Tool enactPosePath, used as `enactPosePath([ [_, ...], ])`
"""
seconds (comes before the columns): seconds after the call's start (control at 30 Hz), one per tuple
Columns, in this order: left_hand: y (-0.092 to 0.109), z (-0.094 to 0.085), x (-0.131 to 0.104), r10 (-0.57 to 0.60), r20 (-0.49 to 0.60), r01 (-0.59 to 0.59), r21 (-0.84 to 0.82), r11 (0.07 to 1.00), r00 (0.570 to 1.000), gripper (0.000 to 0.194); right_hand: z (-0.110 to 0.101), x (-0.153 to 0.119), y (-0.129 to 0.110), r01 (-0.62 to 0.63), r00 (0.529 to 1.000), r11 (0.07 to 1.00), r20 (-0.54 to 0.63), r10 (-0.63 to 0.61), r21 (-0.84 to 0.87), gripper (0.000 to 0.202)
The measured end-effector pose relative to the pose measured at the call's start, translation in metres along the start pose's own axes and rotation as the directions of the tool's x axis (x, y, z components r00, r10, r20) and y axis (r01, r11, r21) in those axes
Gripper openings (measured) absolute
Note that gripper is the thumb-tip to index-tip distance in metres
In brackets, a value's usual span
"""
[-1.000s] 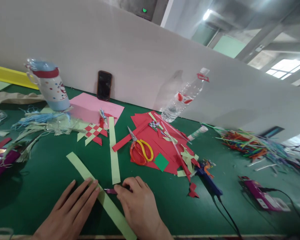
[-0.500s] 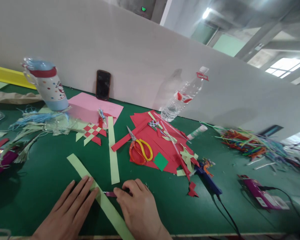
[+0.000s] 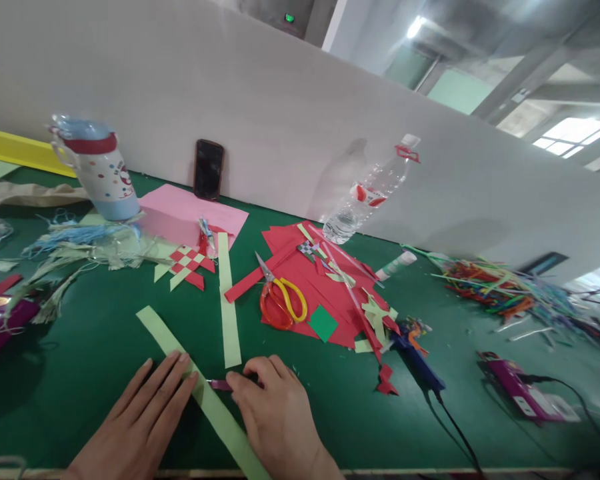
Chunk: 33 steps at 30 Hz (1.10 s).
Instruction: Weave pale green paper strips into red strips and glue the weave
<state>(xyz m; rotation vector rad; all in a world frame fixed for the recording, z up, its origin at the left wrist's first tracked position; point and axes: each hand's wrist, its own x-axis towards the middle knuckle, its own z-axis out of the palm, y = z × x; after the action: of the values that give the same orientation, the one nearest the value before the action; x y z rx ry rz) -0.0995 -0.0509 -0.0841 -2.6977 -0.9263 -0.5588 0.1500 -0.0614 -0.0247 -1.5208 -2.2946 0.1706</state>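
My left hand (image 3: pixel 143 407) lies flat with its fingers stretched out, the fingertips pressing on a long pale green paper strip (image 3: pixel 213 407) that runs diagonally over the table. My right hand (image 3: pixel 283 417) is closed round what looks like a purple craft knife (image 3: pixel 221 385); its thin metal tip points left and meets the strip's edge. Most of its handle is hidden in my fingers. The strip's near end passes beside my right wrist. A second pale green strip (image 3: pixel 230 320) lies just beyond my right hand, with a red paper strip (image 3: pixel 247 283) across it.
Open scissors (image 3: pixel 283 303) and a green paper square (image 3: pixel 323 323) lie on red paper sheets (image 3: pixel 280 240). A woven red-and-green piece (image 3: pixel 187 263) is at left. A water bottle (image 3: pixel 365 197), a phone (image 3: pixel 209 170) and a tumbler (image 3: pixel 105 177) stand behind. A blue glue gun (image 3: pixel 420 360) lies right.
Very little differs. The whole view has shifted slightly; both hands, the strip and the purple knife keep nearly the same places.
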Motion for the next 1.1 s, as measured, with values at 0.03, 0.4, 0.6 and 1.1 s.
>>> enactPosePath([
  [0.03, 0.000, 0.000, 0.000, 0.000, -0.003, 0.000, -0.001, 1.000, 1.000, 0.095, 0.000, 0.000, 0.001, -0.010, 1.000, 1.000, 0.004, 0.010, -0.001, 0.023],
  [0.4, 0.000, 0.001, -0.001, -0.014, 0.012, 0.014, 0.006, 1.000, 1.000, 0.096, 0.004, 0.003, 0.001, -0.001, 1.000, 1.000, 0.017, 0.001, -0.018, 0.022],
  [0.6, -0.001, -0.002, 0.000, -0.013, 0.007, 0.014, -0.009, 1.000, 1.000, 0.099, -0.002, 0.005, 0.003, -0.038, 0.998, 0.999, 0.046, 0.038, 0.000, 0.026],
  [1.1, 0.003, -0.003, 0.002, -0.032, 0.008, 0.032, -0.026, 0.999, 0.999, 0.097, -0.001, -0.004, 0.005, -0.013, 0.999, 1.000, 0.036, 0.012, 0.016, 0.023],
])
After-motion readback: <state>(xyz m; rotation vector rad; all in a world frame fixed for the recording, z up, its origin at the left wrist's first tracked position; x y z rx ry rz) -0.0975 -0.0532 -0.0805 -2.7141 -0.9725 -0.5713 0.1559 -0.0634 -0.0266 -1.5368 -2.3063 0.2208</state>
